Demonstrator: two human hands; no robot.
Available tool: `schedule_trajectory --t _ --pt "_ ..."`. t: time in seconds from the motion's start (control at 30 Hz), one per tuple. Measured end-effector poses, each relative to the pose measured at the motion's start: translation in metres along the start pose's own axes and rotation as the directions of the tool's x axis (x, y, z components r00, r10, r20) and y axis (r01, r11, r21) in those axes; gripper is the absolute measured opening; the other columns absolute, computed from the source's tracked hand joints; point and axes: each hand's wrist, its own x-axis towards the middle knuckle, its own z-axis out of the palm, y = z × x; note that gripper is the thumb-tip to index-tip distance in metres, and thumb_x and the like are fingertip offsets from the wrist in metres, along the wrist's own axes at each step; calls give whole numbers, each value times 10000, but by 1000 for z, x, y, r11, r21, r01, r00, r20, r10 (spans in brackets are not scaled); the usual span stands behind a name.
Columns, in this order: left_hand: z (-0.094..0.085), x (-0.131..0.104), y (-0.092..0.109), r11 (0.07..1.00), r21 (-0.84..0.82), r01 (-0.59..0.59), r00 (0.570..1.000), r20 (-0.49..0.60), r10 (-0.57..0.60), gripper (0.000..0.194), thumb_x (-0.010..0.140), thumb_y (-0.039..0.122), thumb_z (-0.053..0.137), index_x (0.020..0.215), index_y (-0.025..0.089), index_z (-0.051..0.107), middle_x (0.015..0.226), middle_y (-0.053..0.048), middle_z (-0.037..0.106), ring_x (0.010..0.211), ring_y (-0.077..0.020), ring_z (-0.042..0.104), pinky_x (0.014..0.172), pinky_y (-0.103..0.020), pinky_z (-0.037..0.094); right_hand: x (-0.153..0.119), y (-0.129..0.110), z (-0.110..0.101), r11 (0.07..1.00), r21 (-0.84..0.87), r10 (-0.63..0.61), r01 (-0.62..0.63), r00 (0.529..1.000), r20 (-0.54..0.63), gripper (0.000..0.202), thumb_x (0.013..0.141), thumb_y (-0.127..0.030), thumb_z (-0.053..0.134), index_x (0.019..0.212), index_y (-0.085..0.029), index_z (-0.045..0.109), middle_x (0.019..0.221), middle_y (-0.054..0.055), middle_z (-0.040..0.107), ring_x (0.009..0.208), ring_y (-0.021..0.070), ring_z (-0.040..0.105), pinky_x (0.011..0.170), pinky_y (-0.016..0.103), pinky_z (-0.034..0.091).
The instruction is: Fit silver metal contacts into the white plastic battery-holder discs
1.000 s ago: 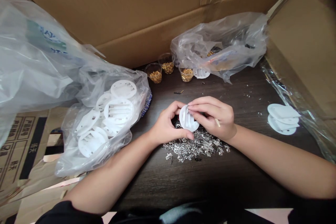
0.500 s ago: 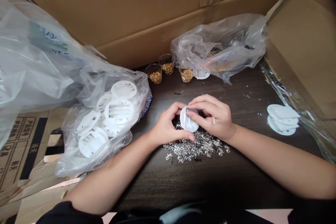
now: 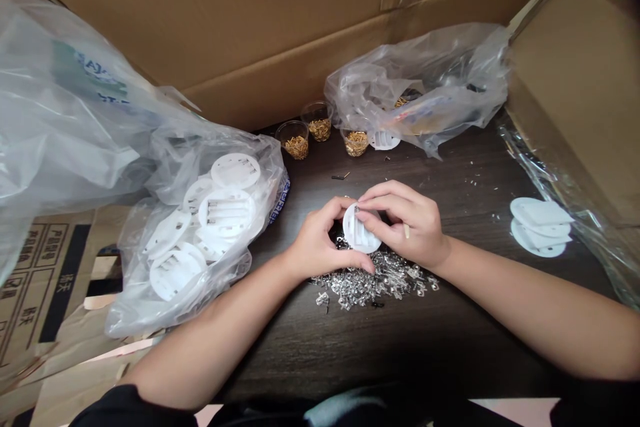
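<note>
Over a pile of small metal battery contacts (image 3: 370, 283), I hold a white round plastic battery holder (image 3: 366, 235) with its slotted side facing up. My left hand (image 3: 325, 240) is wrapped round its left side, with the thumb along the near rim. At the far right part of the same piece, my right hand (image 3: 407, 220) is pinched, its thumb and fingertips pressed on the rim. Small metal parts show in the holder close to the right fingertips. Whether a loose contact is between those fingertips is hidden.
More white holders lie in a clear plastic bag (image 3: 270, 167) at left. Plastic cups (image 3: 294, 145) of gold-coloured pins stand at the back, beside another plastic bag (image 3: 450, 80). A few white pieces (image 3: 540, 230) are stacked at right. Cardboard walls (image 3: 280, 20) enclose the dark table (image 3: 310, 340).
Both hands stay almost in place on the holder. The holder has tilted or shifted very slightly; nothing has been let go.
</note>
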Motion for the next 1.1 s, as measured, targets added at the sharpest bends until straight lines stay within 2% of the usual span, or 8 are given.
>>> schedule_trajectory --t 0.13,0.3,0.5,0.7,0.83,0.97,1.1 --pt "1 1 -1 997 67 -27 1000 8 27 858 534 567 972 1223 189 628 1068 -82 779 932 -225 739 822 -325 568 3 -1 0 998 21 65 -65 998 -6 98 907 -177 753 1001 -202 739 986 80 745 906 199 738 792 370 660" --pt "2 1 1 990 121 -71 997 -12 73 709 616 469 969 1178 182 648 1036 -68 784 879 -189 741 781 -289 564 2 2 0 1000 20 7 -7 1000 0 120 895 -144 751 1004 -194 739 992 84 747 875 188 745 755 341 659" --pt "3 -1 1 972 232 -47 997 -53 61 636 610 520 959 1061 188 659 946 -47 783 853 -197 731 796 -319 541 -2 8 -2 998 16 -63 62 996 58 151 902 -137 738 1027 -220 749 1066 71 749 892 177 749 730 323 651" --pt "3 -2 1 950 294 -105 990 -56 127 625 632 551 942 1051 190 651 942 -37 781 792 -175 717 774 -312 514 0 3 -1 999 30 -40 39 998 42 153 898 -135 745 1037 -198 739 1013 82 753 886 182 745 738 324 648" --pt "3 -1 3 946 319 -52 995 -62 75 621 625 583 933 1019 196 650 917 -31 772 774 -176 702 758 -315 505 2 0 -3 1000 11 -12 12 1000 23 155 899 -169 736 1047 -214 728 1003 76 755 843 187 736 668 317 625" --pt "3 1 4 952 296 74 985 -170 -24 654 590 614 939 997 197 643 872 -23 759 763 -177 682 705 -301 485 4 8 -6 989 -122 83 -86 996 -29 123 872 -166 721 985 -213 707 918 50 730 757 172 685 627 311 560" --pt "2 2 3 940 313 138 965 -257 -57 658 593 637 928 982 198 630 874 -30 755 768 -185 686 730 -320 491 6 15 -6 940 -273 254 -206 955 152 33 862 -186 692 888 -200 708 828 24 693 750 177 665 694 326 530"
